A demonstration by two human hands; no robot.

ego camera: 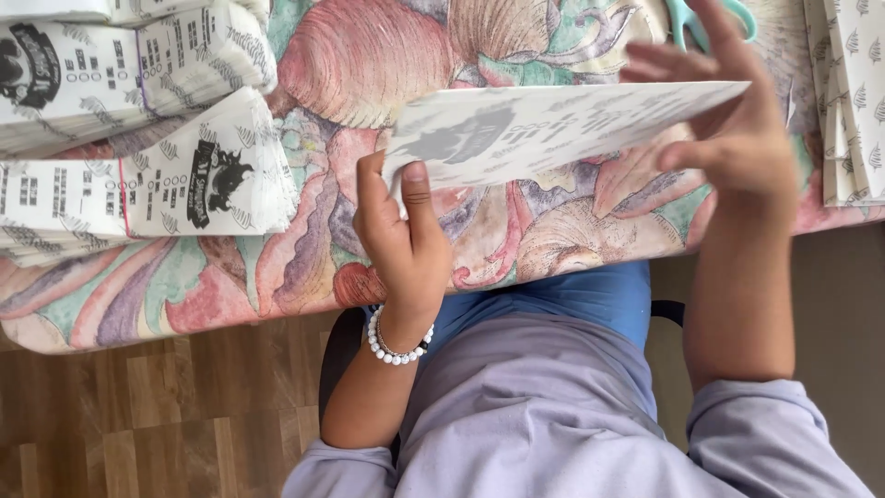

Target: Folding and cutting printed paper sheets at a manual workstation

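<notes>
You hold one printed paper bag [553, 129] flat above the worktop [304, 267], your left hand [401, 240] pinching its near corner between thumb and fingers, your right hand [728, 129] gripping the far end with fingers spread. Two banded stacks of the same bags [138, 184] lie at the left of the floral cloth, a third stack [853, 92] sits at the right edge. One pair of teal scissors [687, 23] peeks out behind your right hand.

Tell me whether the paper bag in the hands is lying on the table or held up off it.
Held up: the paper bag hangs tilted above the tablecloth, pinched at one corner by the left hand and steadied by the right hand.
</notes>
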